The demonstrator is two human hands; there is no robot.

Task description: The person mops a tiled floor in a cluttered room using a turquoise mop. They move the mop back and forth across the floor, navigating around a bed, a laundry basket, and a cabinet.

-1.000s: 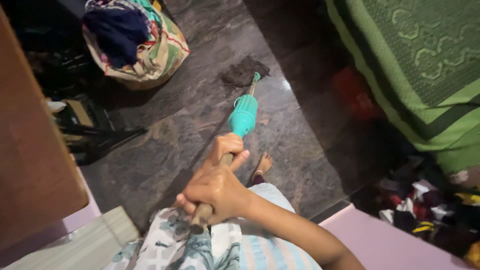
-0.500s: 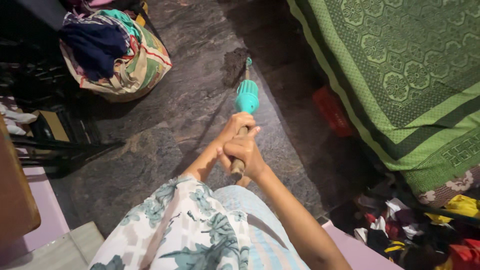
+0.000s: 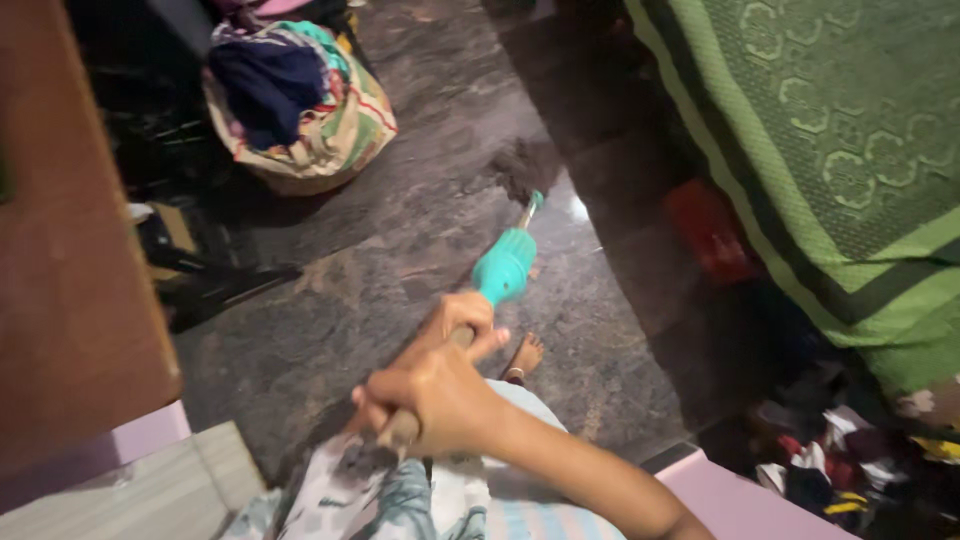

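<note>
Both my hands grip a long mop stick that slants away from me over the dark stone floor (image 3: 400, 240). My right hand (image 3: 432, 402) is closed around the near end of the stick, its arm coming in from the lower right. My left hand (image 3: 462, 320) holds the stick a little farther up, just below the teal plastic sleeve (image 3: 505, 265). Beyond the sleeve a thin shaft runs to the dark mop head (image 3: 522, 168), which rests on the floor. My bare foot (image 3: 525, 355) shows beneath the stick.
A cloth bag stuffed with clothes (image 3: 300, 105) stands at the back left. A bed with a green patterned cover (image 3: 830, 150) fills the right, with a red thing (image 3: 705, 225) under its edge. A brown wooden panel (image 3: 70, 260) is left; loose clothes (image 3: 850, 465) lie at lower right.
My hands, held together half a second ago, now sit apart along the stick. The view has swung, and the mop head lies nearer the middle of the floor.
</note>
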